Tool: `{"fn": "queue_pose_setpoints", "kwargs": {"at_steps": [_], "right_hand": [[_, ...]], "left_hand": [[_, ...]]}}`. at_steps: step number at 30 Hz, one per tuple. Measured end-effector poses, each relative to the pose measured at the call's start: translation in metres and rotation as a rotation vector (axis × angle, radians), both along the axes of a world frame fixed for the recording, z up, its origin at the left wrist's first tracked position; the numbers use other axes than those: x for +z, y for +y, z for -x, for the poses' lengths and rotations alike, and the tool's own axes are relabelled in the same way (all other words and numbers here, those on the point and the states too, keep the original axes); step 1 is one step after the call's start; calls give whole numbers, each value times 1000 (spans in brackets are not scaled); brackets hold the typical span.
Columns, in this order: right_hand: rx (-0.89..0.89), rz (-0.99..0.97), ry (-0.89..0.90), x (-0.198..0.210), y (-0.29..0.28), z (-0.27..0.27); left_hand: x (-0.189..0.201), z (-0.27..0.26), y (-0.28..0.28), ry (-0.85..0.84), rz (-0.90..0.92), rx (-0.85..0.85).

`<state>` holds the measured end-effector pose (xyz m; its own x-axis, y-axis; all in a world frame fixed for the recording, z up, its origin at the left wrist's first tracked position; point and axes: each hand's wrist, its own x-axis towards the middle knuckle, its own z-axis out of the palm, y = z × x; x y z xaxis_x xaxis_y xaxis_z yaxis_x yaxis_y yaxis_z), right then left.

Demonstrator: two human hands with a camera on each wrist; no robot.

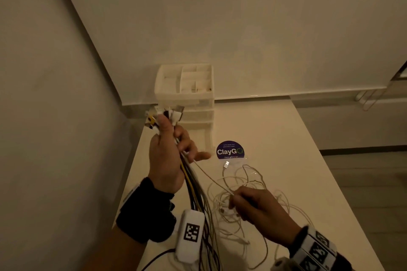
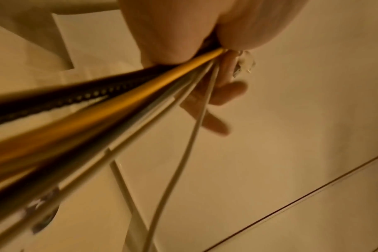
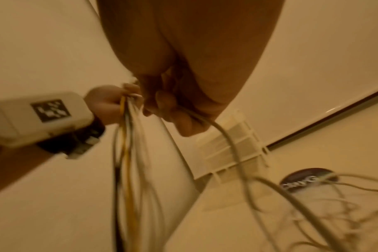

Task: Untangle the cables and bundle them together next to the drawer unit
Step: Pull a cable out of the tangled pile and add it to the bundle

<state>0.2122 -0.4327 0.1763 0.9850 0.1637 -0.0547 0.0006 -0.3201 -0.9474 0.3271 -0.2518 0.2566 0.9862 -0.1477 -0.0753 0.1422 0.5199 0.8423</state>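
A round purple sticker reading "ClayGO" sits on the worktop just beside the drawer unit at the far left corner. Your left hand has its grip clamped on one bundle of cables, plugs up. Your right hand pinches one white cable drawn taut from the bundle, above the loose tangle near the worktop's front edge.

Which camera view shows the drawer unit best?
The head view: the white drawer unit stands whole on the table against the wall, with its top tray and drawers visible. The right wrist view shows it blurred and tilted, crossed by a cable. The left wrist view shows only an unclear pale part.
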Motion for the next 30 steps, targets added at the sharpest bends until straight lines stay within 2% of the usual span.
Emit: {"fn": "queue_pose_setpoints", "kwargs": {"at_steps": [3, 6, 9, 11, 14, 16, 19, 25, 28, 30], "right_hand": [[-76, 78, 59, -32, -19, 4], [-193, 90, 82, -51, -31, 4], [-336, -25, 53, -38, -30, -7], [-369, -118, 41, -19, -26, -20], [-281, -250, -5, 13, -18, -38], [-219, -391, -12, 28, -14, -45], [-189, -499, 4, 41, -19, -49], [-141, -473, -37, 40, -23, -50], [-110, -419, -52, 37, -20, -52], [-81, -358, -46, 33, -22, -52]], "left_hand": [[16, -8, 18, -25, 15, 20], [22, -10, 30, -103, -117, -26], [17, 6, 17, -281, -469, -142], [9, 17, 2, -381, -651, -192], [-9, 25, -21, -560, -857, -349], [-16, 27, -32, -567, -930, -375], [-18, 26, -38, -530, -891, -339], [-11, 33, -38, -391, -684, -448], [-10, 34, -40, -416, -708, -378], [-10, 26, -32, -349, -687, -249]]}}
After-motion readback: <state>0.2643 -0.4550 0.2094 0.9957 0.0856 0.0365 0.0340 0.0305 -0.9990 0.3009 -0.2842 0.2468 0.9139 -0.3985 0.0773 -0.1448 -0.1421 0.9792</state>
